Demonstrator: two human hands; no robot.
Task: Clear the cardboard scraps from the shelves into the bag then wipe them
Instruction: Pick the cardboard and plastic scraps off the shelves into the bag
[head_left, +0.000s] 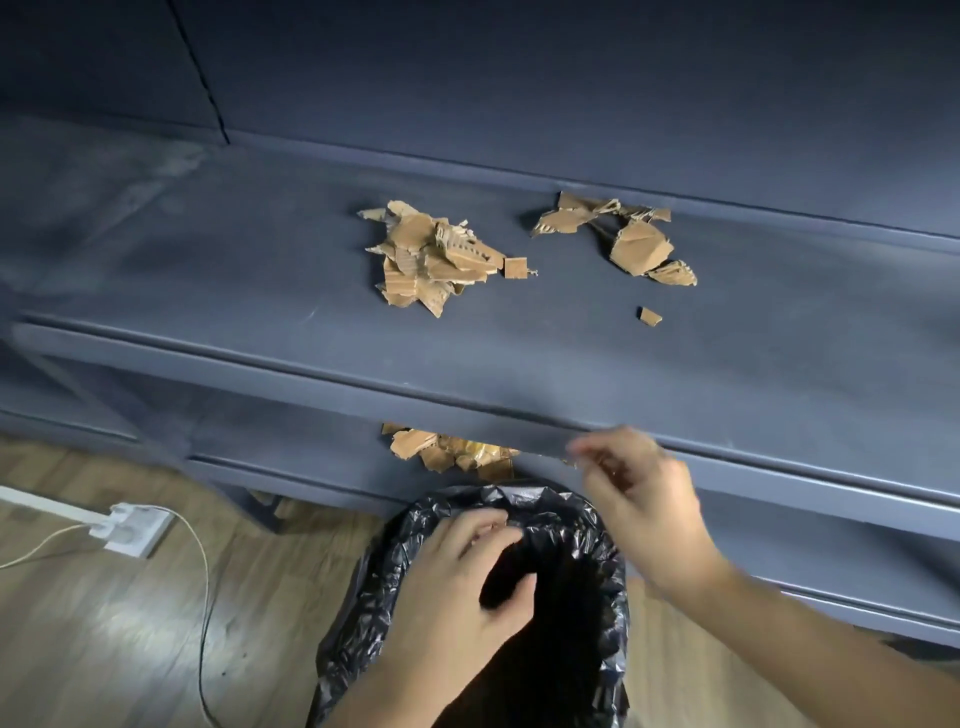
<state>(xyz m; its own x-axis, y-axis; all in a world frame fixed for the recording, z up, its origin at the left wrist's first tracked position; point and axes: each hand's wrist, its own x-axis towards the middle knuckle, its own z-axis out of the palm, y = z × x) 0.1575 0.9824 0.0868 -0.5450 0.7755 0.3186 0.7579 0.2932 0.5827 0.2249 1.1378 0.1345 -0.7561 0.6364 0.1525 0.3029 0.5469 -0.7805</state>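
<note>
Two heaps of brown cardboard scraps lie on the dark blue upper shelf (260, 270): a thick pile (434, 257) in the middle and a looser group (631, 239) to its right, with one small piece (649, 315) nearer the front. More scraps (452, 452) sit on the lower shelf. A black plastic bag (582, 551) stands open below the shelf front. My left hand (457, 577) grips the bag's near rim. My right hand (639, 493) hovers blurred above the bag mouth, fingers loosely curled; whether it holds a scrap is unclear.
A white power strip (130, 527) with plugs and cables (202, 571) lies on the wooden floor at the left. The shelf's raised front lip (363, 384) runs across the view. The shelf back wall rises behind the scraps.
</note>
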